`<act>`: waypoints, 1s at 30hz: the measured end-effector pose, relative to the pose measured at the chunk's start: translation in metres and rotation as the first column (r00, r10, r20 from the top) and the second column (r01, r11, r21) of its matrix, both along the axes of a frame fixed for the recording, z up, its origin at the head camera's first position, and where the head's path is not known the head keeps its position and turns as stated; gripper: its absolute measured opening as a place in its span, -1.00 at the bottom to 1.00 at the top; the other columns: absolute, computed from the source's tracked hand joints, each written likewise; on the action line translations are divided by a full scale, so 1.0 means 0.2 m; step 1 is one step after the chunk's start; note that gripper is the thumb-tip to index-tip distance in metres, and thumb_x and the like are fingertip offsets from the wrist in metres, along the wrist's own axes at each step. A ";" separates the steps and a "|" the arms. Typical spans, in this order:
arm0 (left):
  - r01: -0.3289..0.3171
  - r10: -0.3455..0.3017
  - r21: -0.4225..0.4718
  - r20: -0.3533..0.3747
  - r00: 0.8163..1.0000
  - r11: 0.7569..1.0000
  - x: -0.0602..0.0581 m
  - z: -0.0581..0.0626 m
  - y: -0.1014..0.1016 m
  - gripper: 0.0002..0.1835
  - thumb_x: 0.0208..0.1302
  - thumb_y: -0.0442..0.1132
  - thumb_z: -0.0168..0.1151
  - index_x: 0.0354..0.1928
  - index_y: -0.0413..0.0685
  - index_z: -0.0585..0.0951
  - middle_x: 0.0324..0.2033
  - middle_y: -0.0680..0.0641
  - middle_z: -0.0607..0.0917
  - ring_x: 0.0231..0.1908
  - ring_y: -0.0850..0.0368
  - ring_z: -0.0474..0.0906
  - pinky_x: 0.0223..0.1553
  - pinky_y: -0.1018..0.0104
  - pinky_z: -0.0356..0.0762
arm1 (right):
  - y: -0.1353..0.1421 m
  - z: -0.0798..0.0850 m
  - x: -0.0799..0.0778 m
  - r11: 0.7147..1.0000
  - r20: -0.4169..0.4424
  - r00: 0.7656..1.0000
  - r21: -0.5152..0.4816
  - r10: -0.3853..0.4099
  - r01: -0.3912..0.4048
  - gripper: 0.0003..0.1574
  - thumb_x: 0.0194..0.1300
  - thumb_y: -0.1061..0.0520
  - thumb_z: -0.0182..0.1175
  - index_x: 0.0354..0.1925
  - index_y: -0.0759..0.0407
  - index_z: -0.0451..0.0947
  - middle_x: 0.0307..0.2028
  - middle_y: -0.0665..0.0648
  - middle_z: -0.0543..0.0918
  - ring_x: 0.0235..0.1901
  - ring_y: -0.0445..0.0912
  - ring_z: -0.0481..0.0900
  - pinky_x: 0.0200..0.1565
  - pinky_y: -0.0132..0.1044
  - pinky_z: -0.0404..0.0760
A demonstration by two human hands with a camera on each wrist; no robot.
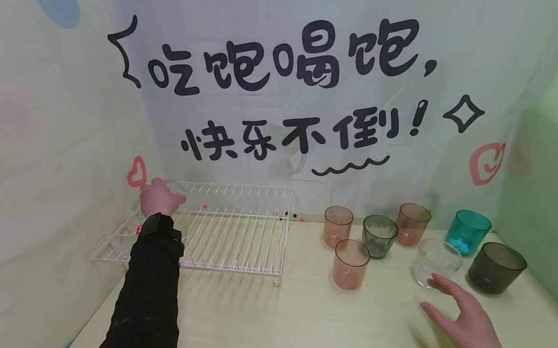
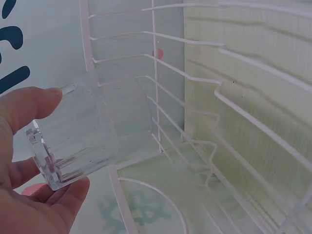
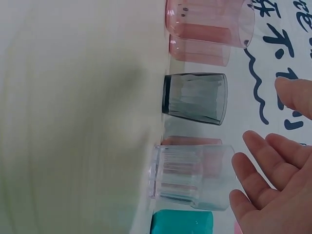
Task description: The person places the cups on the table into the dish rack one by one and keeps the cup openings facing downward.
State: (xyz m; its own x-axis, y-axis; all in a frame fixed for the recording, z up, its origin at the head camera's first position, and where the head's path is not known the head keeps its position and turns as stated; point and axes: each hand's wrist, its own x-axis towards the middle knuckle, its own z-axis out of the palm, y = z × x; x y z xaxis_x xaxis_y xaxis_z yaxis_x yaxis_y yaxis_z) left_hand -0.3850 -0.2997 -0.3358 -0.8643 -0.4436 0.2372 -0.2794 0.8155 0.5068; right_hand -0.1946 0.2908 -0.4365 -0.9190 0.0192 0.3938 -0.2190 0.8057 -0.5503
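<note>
My left hand (image 1: 160, 197) is over the back left corner of the white wire dish rack (image 1: 234, 234). It grips a clear glass (image 2: 92, 126) by its thick base, the thumb on one side and fingers on the other. The rim of that glass points toward the rack wires. In the head view the hand hides most of it. On the right, my right hand (image 1: 466, 320) holds nothing, its thumb and fingers spread apart. Nearest to it stands another clear glass (image 1: 436, 264), upright on the table; the right wrist view shows the fingers (image 3: 256, 180) close beside this glass.
Pink glasses (image 1: 351, 270), a grey-green glass (image 1: 379, 238), a teal glass (image 1: 467, 234) and a dark glass (image 1: 495, 269) stand on the pale table (image 1: 300, 325), right of the rack. A printed cloth (image 1: 263, 106) hangs behind, and a green wall (image 1: 540, 180) borders the right.
</note>
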 end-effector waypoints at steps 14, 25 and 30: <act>-0.007 0.013 -0.054 0.114 0.993 0.999 0.02 -0.01 0.00 -0.37 0.05 -0.04 0.26 0.01 -0.40 0.35 -0.12 -0.40 0.38 -0.21 -0.29 0.31 -0.22 -0.15 0.49 | 0.03 0.02 -0.01 1.000 0.002 1.000 0.028 -0.007 0.007 -0.18 0.08 -0.18 0.25 0.17 0.28 0.33 0.00 0.31 0.54 0.00 0.18 0.36 -0.06 0.25 0.34; 0.039 -0.028 -0.082 0.136 0.990 0.996 -0.01 -0.03 0.00 -0.36 0.06 -0.04 0.24 0.08 -0.32 0.33 -0.10 -0.39 0.41 -0.18 -0.29 0.31 -0.21 -0.18 0.47 | 0.05 0.02 0.01 1.000 -0.052 0.999 0.018 -0.004 0.005 -0.22 0.07 -0.11 0.28 0.18 0.21 0.34 0.00 0.26 0.56 0.07 -0.22 0.30 -0.06 0.23 0.33; 0.056 -0.042 -0.095 0.145 0.989 0.994 -0.02 -0.03 0.02 -0.36 0.05 -0.06 0.24 0.14 -0.23 0.34 -0.06 -0.37 0.44 -0.12 -0.29 0.28 -0.15 -0.21 0.43 | 0.06 0.02 0.02 1.000 -0.076 0.997 0.016 0.002 -0.001 -0.23 0.06 -0.06 0.30 0.19 0.19 0.34 0.00 0.22 0.57 0.01 -0.57 0.17 -0.06 0.09 0.31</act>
